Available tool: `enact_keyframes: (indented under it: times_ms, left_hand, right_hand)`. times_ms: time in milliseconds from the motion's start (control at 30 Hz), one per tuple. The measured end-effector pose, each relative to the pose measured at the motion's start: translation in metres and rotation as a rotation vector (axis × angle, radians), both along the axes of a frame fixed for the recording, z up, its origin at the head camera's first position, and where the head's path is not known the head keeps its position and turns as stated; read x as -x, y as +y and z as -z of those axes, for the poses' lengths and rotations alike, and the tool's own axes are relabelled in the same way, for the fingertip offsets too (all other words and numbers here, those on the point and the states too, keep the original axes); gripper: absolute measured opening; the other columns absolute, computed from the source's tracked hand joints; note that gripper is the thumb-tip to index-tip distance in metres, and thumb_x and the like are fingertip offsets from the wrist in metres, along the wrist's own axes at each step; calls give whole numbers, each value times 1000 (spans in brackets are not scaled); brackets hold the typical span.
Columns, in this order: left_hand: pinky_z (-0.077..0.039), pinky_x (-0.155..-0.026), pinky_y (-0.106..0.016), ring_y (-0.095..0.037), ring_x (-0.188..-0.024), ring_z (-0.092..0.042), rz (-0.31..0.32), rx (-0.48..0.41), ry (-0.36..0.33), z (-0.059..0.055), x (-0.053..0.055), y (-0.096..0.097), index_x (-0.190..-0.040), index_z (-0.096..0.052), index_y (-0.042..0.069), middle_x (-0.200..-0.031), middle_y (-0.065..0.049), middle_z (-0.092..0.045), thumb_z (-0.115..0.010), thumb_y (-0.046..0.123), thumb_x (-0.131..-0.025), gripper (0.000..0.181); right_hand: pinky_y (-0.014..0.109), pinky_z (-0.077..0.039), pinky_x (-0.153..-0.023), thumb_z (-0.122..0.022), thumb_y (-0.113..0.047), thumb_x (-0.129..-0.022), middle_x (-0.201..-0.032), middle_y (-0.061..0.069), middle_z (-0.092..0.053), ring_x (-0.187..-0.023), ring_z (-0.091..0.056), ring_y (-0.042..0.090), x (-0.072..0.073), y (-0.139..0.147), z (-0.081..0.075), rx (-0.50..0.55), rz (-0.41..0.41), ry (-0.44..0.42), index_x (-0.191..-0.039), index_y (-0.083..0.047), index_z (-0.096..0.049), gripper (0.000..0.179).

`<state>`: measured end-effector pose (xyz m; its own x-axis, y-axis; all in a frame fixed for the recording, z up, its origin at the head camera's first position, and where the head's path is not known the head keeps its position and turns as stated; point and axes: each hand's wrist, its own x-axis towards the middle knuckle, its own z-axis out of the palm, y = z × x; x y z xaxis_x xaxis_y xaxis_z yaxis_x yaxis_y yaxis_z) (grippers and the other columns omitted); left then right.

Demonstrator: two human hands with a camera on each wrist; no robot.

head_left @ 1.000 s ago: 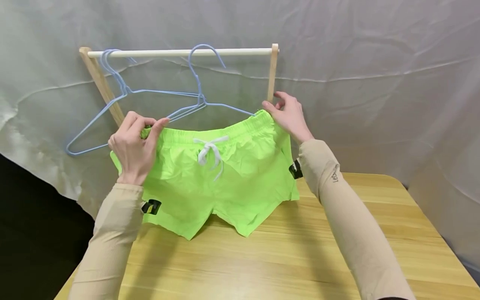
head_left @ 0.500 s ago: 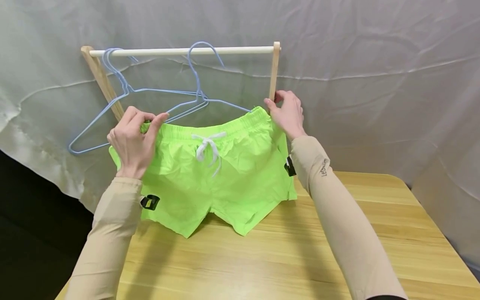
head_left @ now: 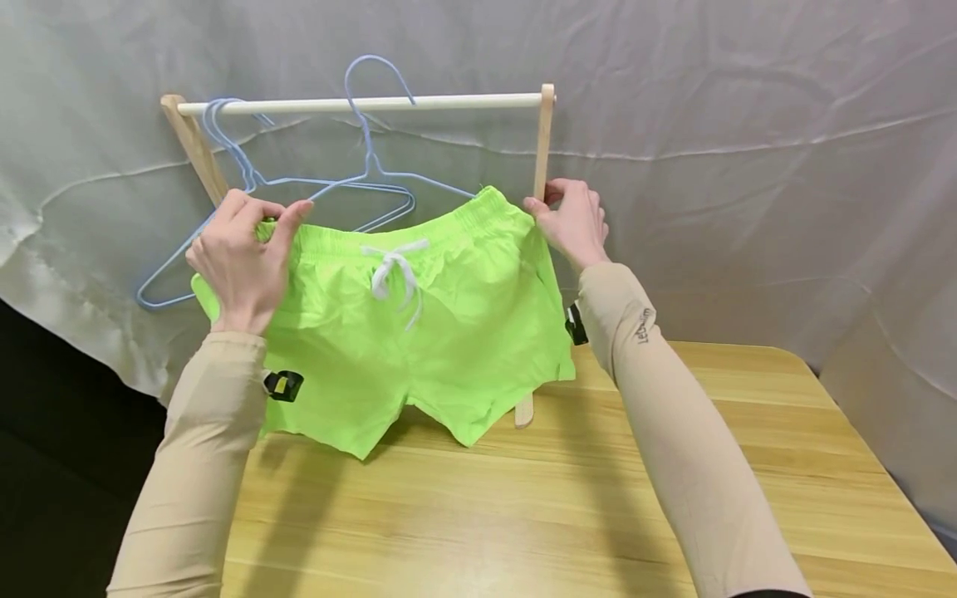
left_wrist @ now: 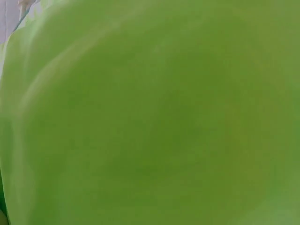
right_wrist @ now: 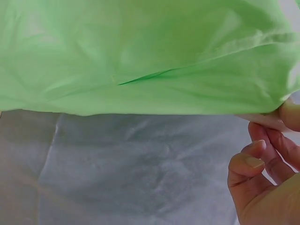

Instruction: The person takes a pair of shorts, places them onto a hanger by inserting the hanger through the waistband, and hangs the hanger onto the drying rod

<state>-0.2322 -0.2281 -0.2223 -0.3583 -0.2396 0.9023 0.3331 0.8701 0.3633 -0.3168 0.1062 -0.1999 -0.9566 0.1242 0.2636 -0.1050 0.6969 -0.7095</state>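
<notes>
Neon green shorts (head_left: pixel 449 332) with a white drawstring bow (head_left: pixel 394 270) hang on a light blue wire hanger (head_left: pixel 368 141). My left hand (head_left: pixel 242 257) pinches their waistband at the left end, where the hanger's arm runs in behind the thumb. The hanger's hook stands high, its top above the white rail and its tip overlapping it. My right hand (head_left: pixel 571 220) grips the right wooden post (head_left: pixel 544 141) of the rack, beside the shorts' right corner; in the right wrist view its curled fingers (right_wrist: pixel 248 164) show below the fabric. Blurred green cloth (left_wrist: pixel 150 112) fills the left wrist view.
More blue hangers (head_left: pixel 232 149) hang at the left end of the white rail (head_left: pixel 463 101), partly behind my left hand. The small rack stands on a wooden table (head_left: pixel 478 531). A grey cloth backdrop (head_left: pixel 710 191) is close behind it.
My left hand has moved up and to the left, carrying the shorts and their hanger; the hook has risen relative to the rail. My right hand stays at the post, now apart from the waistband corner.
</notes>
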Motion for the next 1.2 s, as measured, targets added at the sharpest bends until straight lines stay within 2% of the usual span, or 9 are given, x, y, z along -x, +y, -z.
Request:
enact_keyframes:
  times_ms: [100,167,467,667,800,1000,1200]
  left_hand:
    - [-17,-69,-24,-1,-62,-26,-13,-4,-8,-5,0,-5,-88,-76,-2,-69,15,-42,-79,39,-85,41]
    - [-17,-69,-24,2,-63,-25,-23,-5,-10,-9,0,-7,-88,-76,-1,-74,23,-35,-79,41,-85,42]
    - [-15,-72,-25,4,-66,-24,-81,-10,-34,-33,-5,-20,-92,-78,2,-75,34,-29,-73,54,-86,52]
    - [-15,-76,-24,2,-69,-24,-137,-48,-84,-39,-5,-23,-97,-79,5,-74,32,-27,-67,66,-84,63]
    - [-15,-75,-23,-1,-69,-25,-156,-71,-126,-39,-2,-22,-99,-79,6,-73,29,-28,-67,63,-86,59]
    - [-18,-72,-24,-5,-69,-29,-151,-102,-168,-35,1,-18,-101,-78,6,-74,26,-31,-67,57,-90,53]
    - [-19,-68,-24,-11,-71,-34,-130,-90,-198,-32,4,-16,-103,-77,3,-76,20,-34,-66,52,-93,51]
  right_hand:
    - [48,-47,-97,-65,-40,-97,-125,-1,-70,-116,-61,28,-1,0,0,-1,-2,-1,-125,-19,-68,35]
    - [49,-46,-98,-65,-40,-97,-125,-1,-70,-117,-60,28,-1,-1,-1,-2,-1,-4,-124,-19,-68,35]
    - [48,-45,-101,-65,-40,-97,-126,-3,-70,-120,-60,27,0,-2,-3,1,8,-26,-124,-20,-68,34]
    - [48,-44,-103,-65,-40,-97,-128,-4,-69,-122,-59,26,1,-1,-4,3,5,-38,-127,-21,-67,36]
    - [48,-44,-102,-64,-40,-98,-128,-4,-69,-121,-59,26,1,-1,-3,2,1,-42,-126,-20,-67,35]
    - [49,-45,-100,-64,-40,-98,-125,-2,-70,-119,-60,27,1,-2,-2,-5,-5,-36,-125,-19,-68,34]
    - [49,-45,-100,-64,-41,-98,-125,-3,-70,-119,-61,27,2,-1,-1,-7,-4,-32,-125,-20,-68,35]
